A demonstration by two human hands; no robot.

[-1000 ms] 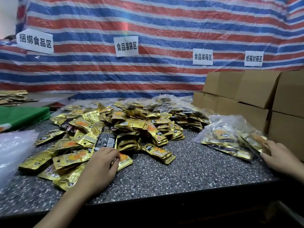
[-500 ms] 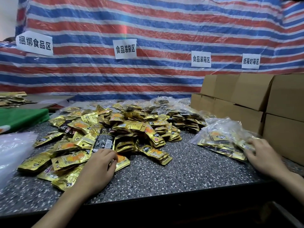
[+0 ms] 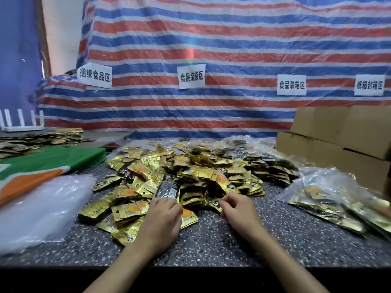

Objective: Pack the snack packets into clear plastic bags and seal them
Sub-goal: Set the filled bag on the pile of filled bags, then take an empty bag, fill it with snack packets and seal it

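Snack packets (image 3: 190, 172) heaped on table (image 3: 211, 240), mostly gold. Left hand (image 3: 163, 218) resting on pile's near edge, fingers relaxed. Right hand (image 3: 238, 210) curled at packets, grip unclear tbh. Filled clear bag (image 3: 330, 191) off right.

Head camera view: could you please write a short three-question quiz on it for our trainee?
1. True or false: the filled bag lies to the right of the packet pile.
2. What is stacked at the far right? A) cardboard boxes B) buckets C) bottles
3. Which hand is nearest the black packet?
Key: 1 true; 2 A; 3 the left hand.
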